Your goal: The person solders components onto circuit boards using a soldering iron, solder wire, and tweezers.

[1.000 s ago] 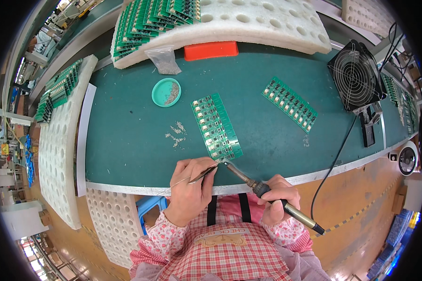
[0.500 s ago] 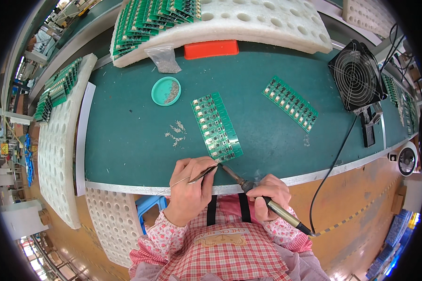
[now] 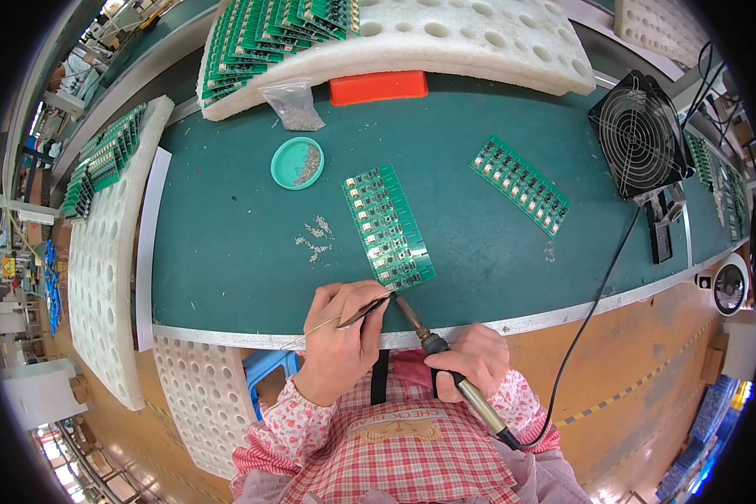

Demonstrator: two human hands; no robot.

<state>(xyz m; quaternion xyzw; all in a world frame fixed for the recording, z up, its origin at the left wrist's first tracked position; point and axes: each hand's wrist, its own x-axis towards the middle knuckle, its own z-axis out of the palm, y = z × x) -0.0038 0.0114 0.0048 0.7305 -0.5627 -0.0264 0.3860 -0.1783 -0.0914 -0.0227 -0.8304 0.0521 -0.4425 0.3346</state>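
Observation:
A green circuit board panel (image 3: pixel 386 227) with rows of small parts lies on the teal bench mat (image 3: pixel 252 244). My left hand (image 3: pixel 338 344) is closed on dark tweezers (image 3: pixel 361 313), whose tips reach the panel's near edge. A thin wire (image 3: pixel 312 329), looking like solder, also runs through its fingers. My right hand (image 3: pixel 477 359) grips a soldering iron (image 3: pixel 480 406) by its handle. The iron's tip is close beside the tweezer tips at the near edge; contact cannot be made out.
A second panel (image 3: pixel 521 186) lies to the right, near a black fan (image 3: pixel 638 134). Leftward are a green dish (image 3: pixel 287 173) of tiny parts, loose parts (image 3: pixel 314 245) and a plastic bag (image 3: pixel 294 107). White foam racks (image 3: pixel 470 59) hold boards; a red tray (image 3: pixel 378 87) sits behind. The iron's cord (image 3: pixel 588 311) hangs at right.
My right hand has shifted slightly left and towards me, and the iron's handle has swung with it to a steeper slant. The left hand, tweezers and panel look unmoved.

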